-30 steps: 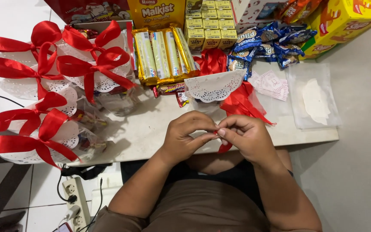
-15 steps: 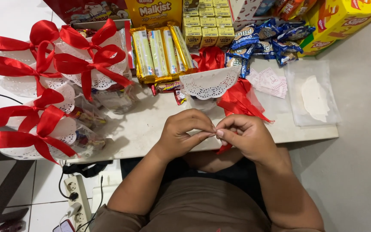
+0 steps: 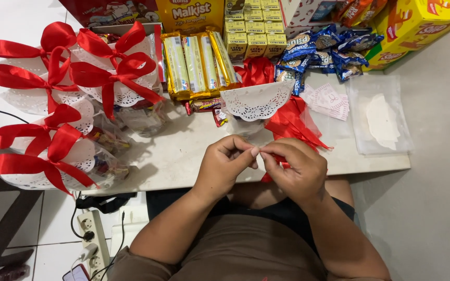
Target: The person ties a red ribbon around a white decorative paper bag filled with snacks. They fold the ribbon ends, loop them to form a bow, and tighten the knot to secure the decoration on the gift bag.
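Observation:
My left hand [image 3: 225, 165] and my right hand [image 3: 294, 167] meet at their fingertips over the near edge of a low white table [image 3: 183, 156]. Between them they pinch a red ribbon [image 3: 290, 124], which trails from under my right hand up to a clear snack bag topped with a white paper doily [image 3: 257, 100]. That bag stands just beyond my hands. What exactly sits between the fingertips is too small to see.
Several finished bags with doilies and red bows [image 3: 58, 104] crowd the table's left side. Gold wafer packs [image 3: 196, 65], small yellow cartons [image 3: 251, 36], blue snack packets [image 3: 329, 49] and yellow boxes [image 3: 417, 26] line the back. Clear plastic bags [image 3: 378, 114] lie right. A power strip [image 3: 96, 234] lies on the floor.
My hands stay pinched together on the ribbon; the fingers shift only slightly. Nothing else on the table has moved.

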